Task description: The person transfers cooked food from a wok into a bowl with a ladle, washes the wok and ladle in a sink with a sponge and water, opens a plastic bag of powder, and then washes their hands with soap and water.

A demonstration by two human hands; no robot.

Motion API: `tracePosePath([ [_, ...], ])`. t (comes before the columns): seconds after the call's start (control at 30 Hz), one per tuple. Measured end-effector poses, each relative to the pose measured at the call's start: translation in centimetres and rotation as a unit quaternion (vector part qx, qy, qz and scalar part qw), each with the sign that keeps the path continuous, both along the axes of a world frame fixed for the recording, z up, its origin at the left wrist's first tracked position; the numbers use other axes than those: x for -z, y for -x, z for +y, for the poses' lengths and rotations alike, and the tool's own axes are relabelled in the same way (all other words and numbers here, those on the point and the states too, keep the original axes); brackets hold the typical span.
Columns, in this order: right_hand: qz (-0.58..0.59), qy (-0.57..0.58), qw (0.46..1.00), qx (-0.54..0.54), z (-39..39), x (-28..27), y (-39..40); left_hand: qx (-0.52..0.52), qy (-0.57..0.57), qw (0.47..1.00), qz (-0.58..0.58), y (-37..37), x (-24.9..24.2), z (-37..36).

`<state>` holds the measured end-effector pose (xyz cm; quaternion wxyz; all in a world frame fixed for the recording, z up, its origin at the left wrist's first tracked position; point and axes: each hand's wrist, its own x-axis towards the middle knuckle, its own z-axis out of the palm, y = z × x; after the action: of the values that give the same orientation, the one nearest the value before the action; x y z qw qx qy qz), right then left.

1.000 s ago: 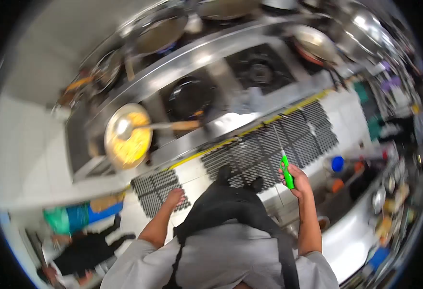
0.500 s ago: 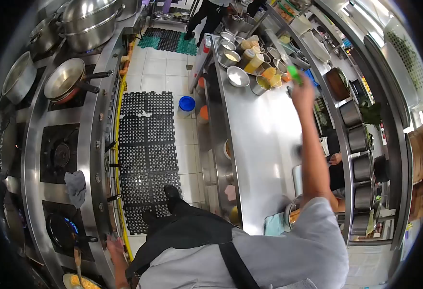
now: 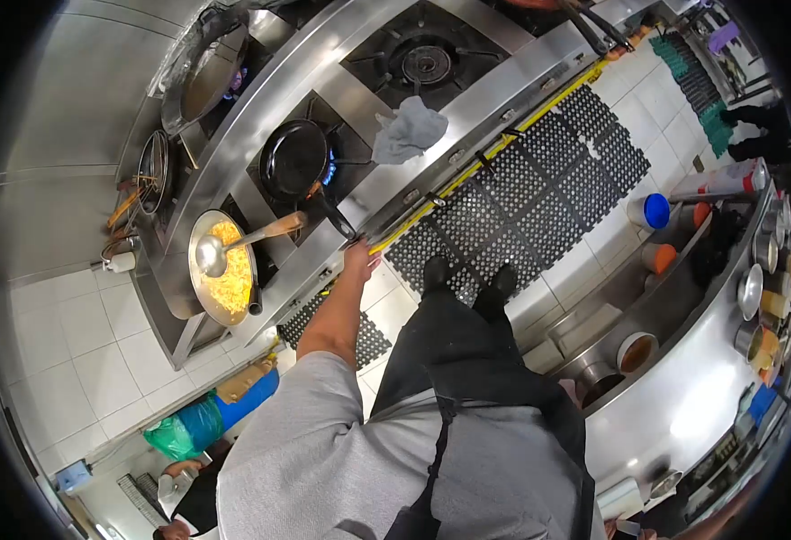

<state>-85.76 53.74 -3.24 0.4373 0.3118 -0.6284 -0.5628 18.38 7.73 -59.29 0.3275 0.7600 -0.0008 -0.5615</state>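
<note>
My left hand (image 3: pixel 359 260) is at the stove's front edge, just short of the handle end of a black frying pan (image 3: pixel 294 162). Its fingers look loosely apart, with nothing visible in them. The pan sits over a lit blue flame. Nearer on the left stands a wok (image 3: pixel 199 290) holding yellow-orange food (image 3: pixel 231 286). A wooden-handled ladle (image 3: pixel 211 256) rests in it, its handle (image 3: pixel 285 226) pointing toward the pan. My right hand is outside the view.
A grey cloth (image 3: pixel 411 131) lies on the stove edge beside an unlit burner (image 3: pixel 427 65). Behind is a larger pan (image 3: pixel 211 79) over a flame. Black mats (image 3: pixel 512 189) cover the floor. A steel counter (image 3: pixel 665 414) with bowls stands right. Another person (image 3: pixel 199 495) is at lower left.
The view has swung left toward the stove. My left hand has come close to the black pan's handle. My right arm, earlier stretched over the counter with a green object, has left the view.
</note>
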Motion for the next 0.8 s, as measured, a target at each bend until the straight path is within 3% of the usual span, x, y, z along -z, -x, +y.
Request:
tracePosePath([
  [0.1, -0.123, 0.334, 0.931, -0.081, -6.4, -0.4, -8.8, 0.012, -0.01, 1.0, -0.007, 0.7, -0.4, -0.2],
  [0.3, -0.175, 0.45, 0.874, -0.048, -11.8, -1.1, -14.4, -0.008, 0.01, 0.999, -0.038, 1.2, -0.5, -0.4],
  [0.4, -0.166, 0.437, 0.884, -0.001, -10.6, -1.4, -12.3, -0.012, 0.007, 0.999, -0.048, 1.5, -0.7, -0.4],
  [0.6, -0.128, 0.413, 0.9, -0.05, -10.8, -0.9, -12.8, -0.034, -0.003, 0.999, -0.026, 1.1, 0.0, -0.5],
  [0.7, -0.194, 0.498, 0.843, -0.058, -8.9, -1.0, -10.5, 0.003, 0.003, 1.0, -0.009, 1.1, -0.2, -0.3],
  [0.8, -0.095, 0.338, 0.895, -0.274, -15.1, -0.1, -16.3, 0.0, -0.021, 0.999, -0.038, 1.8, 0.3, 0.2],
])
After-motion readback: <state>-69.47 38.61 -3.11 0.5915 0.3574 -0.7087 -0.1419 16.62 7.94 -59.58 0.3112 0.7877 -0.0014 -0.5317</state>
